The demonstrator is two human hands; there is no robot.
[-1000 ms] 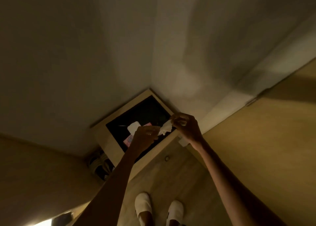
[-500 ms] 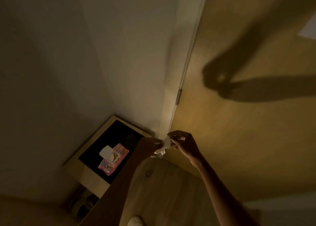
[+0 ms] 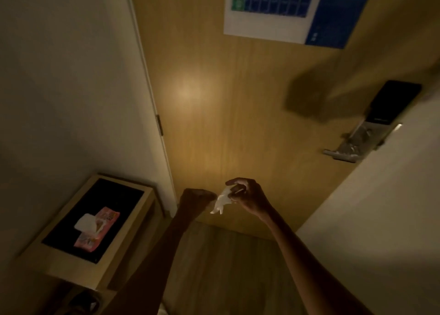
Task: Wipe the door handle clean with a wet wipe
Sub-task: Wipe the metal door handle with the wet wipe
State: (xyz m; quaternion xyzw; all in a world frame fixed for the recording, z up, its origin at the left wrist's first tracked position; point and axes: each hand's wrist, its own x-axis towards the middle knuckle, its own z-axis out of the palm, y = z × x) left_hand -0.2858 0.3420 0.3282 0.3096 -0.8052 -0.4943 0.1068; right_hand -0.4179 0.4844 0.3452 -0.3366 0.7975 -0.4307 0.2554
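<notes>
A crumpled white wet wipe hangs between my two hands in front of the wooden door. My right hand pinches its upper edge. My left hand is a closed fist touching the wipe's left side. The silver lever door handle sits at the right on the door, below a black electronic lock panel, well above and to the right of both hands. A pink wet wipe pack with its lid flipped open lies on the black-topped wooden stand at lower left.
A blue and white notice is fixed high on the door. White walls close in on the left and right. A door hinge shows on the frame. Wood floor lies below, and a shoe sits under the stand.
The view has swung upward and right, bringing the door handle, lock and notice into sight. Both hands stay together on the wipe, now in front of the door.
</notes>
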